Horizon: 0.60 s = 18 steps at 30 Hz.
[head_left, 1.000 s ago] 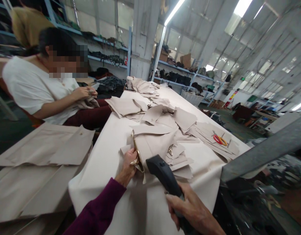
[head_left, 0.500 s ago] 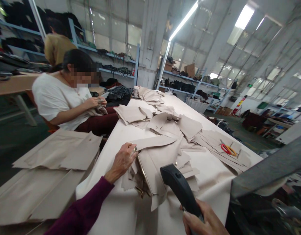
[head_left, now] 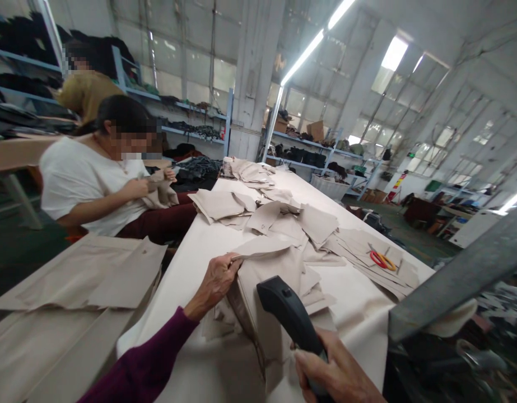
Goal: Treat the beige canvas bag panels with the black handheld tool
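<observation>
- Head view showed the left hand [head_left: 216, 280] closed in a pinch on the near edge of a beige flap [head_left: 264, 246], which it held lifted just above the pile beneath.
- That beige pile [head_left: 279, 274] lay at the near end of the desk [head_left: 186, 257], directly in front of the person, with smaller offcuts sticking out from under it.
- The right hand [head_left: 336, 372] was wrapped tight round the grip of a black tool [head_left: 289, 316], whose head pointed up at the pile, close to it; I could not tell whether it touched.
- As a judgement: the flap was raised and the tool was brought near but not clearly applied, so work on this piece looked barely begun.
- Many more cut pieces [head_left: 283, 215] lay loose and overlapping farther along the desk, apparently yet to be handled.
- Red-and-orange scissors [head_left: 382, 260] rested on pieces to the right, well apart from both hands.
- Flat panels [head_left: 82, 274] were stacked on a lower surface to the left.
- A co-worker [head_left: 85, 179] sat beyond them with both hands on a beige piece.
</observation>
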Motion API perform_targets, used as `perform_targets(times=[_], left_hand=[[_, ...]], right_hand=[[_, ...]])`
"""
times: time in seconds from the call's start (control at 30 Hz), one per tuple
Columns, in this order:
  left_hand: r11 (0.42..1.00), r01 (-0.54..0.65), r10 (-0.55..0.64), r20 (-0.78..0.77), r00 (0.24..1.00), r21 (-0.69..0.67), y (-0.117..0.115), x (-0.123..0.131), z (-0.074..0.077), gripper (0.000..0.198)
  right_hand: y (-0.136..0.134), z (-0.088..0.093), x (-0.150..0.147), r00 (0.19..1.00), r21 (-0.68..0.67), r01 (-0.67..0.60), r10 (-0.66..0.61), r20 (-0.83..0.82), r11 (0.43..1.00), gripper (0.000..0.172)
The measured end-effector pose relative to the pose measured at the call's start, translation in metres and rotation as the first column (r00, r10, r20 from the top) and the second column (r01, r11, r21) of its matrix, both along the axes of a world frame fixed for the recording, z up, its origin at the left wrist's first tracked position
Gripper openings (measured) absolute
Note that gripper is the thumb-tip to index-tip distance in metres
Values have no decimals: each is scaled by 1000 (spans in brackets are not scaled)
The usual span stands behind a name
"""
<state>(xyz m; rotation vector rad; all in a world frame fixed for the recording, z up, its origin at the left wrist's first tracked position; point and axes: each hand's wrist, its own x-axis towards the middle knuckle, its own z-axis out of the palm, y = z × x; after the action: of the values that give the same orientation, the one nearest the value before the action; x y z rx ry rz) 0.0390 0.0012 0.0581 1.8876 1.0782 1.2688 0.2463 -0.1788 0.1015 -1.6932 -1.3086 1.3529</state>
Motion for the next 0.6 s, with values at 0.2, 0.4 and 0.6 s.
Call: perform_targets(times=[0.2, 0.4, 0.6], left_hand=[[985, 84, -50, 218, 975, -148, -7, 2, 0, 22], [965, 117, -17, 389, 921, -235, -9, 5, -9, 24], [940, 200, -46, 479, 876, -276, -15, 10, -11, 32]], right_hand=[[17, 1, -6, 989, 33, -82, 85, -117, 996, 32], [28, -2, -11, 974, 136, -101, 126, -188, 986, 22], [36, 8, -15, 967, 176, -125, 160, -199, 976, 22]])
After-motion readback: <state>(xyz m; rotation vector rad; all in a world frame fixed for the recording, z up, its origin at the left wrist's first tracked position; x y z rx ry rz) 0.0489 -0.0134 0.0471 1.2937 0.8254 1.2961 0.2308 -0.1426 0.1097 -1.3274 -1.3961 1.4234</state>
